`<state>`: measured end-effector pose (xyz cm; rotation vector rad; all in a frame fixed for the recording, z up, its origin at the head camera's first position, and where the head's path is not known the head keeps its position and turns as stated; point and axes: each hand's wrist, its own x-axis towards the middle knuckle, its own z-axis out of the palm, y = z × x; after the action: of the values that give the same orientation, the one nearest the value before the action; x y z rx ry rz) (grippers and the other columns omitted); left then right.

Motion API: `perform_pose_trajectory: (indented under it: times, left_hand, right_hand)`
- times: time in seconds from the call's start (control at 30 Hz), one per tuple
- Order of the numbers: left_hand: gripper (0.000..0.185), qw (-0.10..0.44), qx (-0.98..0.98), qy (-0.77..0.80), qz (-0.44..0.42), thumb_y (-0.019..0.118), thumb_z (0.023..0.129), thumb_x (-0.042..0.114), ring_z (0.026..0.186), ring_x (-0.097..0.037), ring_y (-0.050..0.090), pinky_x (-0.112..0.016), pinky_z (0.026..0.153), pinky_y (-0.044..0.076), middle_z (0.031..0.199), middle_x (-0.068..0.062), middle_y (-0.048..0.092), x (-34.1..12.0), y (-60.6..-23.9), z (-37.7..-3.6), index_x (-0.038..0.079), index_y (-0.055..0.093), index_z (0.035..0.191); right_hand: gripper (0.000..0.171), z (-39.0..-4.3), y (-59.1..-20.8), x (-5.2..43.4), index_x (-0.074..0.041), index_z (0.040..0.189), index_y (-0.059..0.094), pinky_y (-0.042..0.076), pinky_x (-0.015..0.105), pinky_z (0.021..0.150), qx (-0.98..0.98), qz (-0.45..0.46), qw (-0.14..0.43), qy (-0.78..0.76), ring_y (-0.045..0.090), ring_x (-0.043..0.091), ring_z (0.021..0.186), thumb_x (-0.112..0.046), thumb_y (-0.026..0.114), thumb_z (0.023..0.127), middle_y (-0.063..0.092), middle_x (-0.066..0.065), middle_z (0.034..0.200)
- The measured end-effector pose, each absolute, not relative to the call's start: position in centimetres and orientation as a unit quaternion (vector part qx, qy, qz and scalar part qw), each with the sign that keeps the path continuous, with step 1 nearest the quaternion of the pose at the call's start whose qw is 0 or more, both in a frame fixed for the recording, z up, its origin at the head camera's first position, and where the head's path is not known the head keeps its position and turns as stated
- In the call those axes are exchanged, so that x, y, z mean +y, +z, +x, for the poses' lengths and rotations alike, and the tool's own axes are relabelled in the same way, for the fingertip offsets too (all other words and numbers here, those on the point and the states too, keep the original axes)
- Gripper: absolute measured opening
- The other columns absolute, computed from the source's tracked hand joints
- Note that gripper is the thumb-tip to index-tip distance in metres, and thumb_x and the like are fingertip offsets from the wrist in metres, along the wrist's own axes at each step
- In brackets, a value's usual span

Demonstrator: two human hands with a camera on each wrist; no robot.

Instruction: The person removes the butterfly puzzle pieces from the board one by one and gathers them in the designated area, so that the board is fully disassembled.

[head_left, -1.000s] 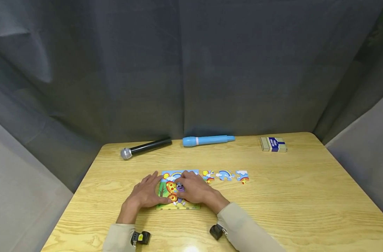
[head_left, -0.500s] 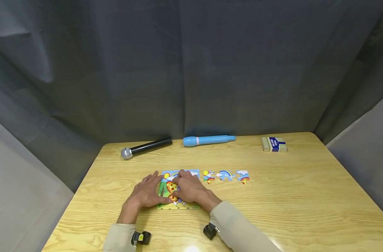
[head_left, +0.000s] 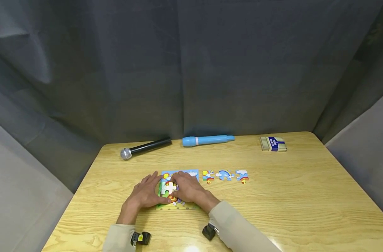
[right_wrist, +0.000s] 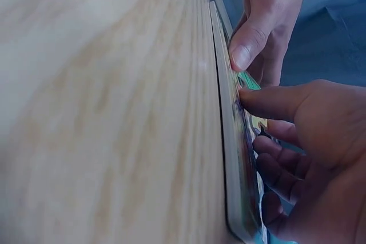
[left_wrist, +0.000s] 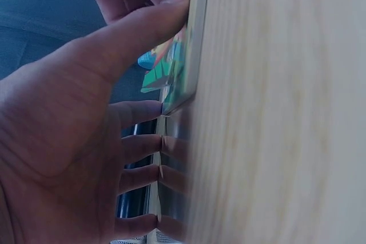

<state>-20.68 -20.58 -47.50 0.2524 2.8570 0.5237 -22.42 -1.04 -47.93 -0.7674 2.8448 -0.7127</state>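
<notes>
A jigsaw puzzle (head_left: pixel 191 206) with a bright cartoon picture lies on the wooden table between both hands. My right hand (head_left: pixel 187 187) reaches over it from the right, its thumb and fingers pinching the right side of a jigsaw puzzle piece (head_left: pixel 167 188). Tilted, the piece catches a pale glare; its green end (left_wrist: pixel 159 77) stands up from the board in the left wrist view. My left hand (head_left: pixel 148 191) lies along the puzzle's left side, thumb on its surface, fingers spread with tips on the table. The right hand covers the picture's right part.
Right of the puzzle lie three loose puzzle pieces, one with a sun (head_left: pixel 206 174), one with a rainbow (head_left: pixel 225 175), one with a cloud (head_left: pixel 242 174). Along the back are a black microphone (head_left: pixel 151 146), a blue microphone-shaped object (head_left: pixel 210 140) and a banded bundle of sticks (head_left: pixel 273 144).
My right hand has shifted left over the puzzle and taken hold of a piece at its left part, which now tips up from the board. My left hand has stayed in place.
</notes>
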Motion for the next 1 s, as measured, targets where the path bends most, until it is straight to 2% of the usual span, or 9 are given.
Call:
perform_pose_trajectory:
  times: [0.17,0.43,0.67,1.0]
  left_hand:
    - [0.101,0.111,0.973,0.183,0.087,0.076,0.067,0.066,0.146,-0.037,0.024,-0.069,0.108,0.025,0.161,-0.01,0.025,-20.6,-47.5,-20.7,0.019,0.04,0.149]
    - [0.1,0.109,0.973,0.182,0.087,0.075,0.067,0.067,0.145,-0.037,0.026,-0.069,0.107,0.026,0.16,-0.011,0.027,-20.4,-47.4,-20.7,0.019,0.041,0.148]
    - [0.101,0.113,0.974,0.176,0.084,0.075,0.067,0.068,0.146,-0.036,0.026,-0.068,0.108,0.025,0.161,-0.009,0.026,-20.4,-47.4,-20.7,0.02,0.04,0.148]
    - [0.104,0.116,0.975,0.171,0.08,0.075,0.065,0.069,0.146,-0.036,0.025,-0.067,0.109,0.025,0.161,-0.008,0.024,-20.5,-47.2,-20.5,0.02,0.039,0.149]
  right_hand:
    - [0.035,-22.5,-48.0,-1.2,-0.019,0.111,0.065,0.048,0.039,0.076,0.934,-0.266,0.032,-0.235,0.061,0.012,0.089,-0.028,0.078,0.08,0.065,-0.007,0.098]
    - [0.033,-22.3,-47.9,-1.0,-0.018,0.112,0.067,0.05,0.04,0.077,0.936,-0.271,0.027,-0.224,0.062,0.01,0.09,-0.029,0.076,0.082,0.067,-0.007,0.099]
    - [0.04,-22.0,-47.6,0.2,-0.016,0.123,0.063,0.046,0.043,0.078,0.938,-0.266,0.027,-0.219,0.06,0.012,0.093,-0.035,0.07,0.087,0.062,-0.004,0.104]
    - [0.04,-21.6,-47.2,2.9,-0.017,0.125,0.06,0.042,0.037,0.075,0.932,-0.271,0.032,-0.237,0.057,0.015,0.093,-0.034,0.068,0.09,0.058,-0.002,0.106]
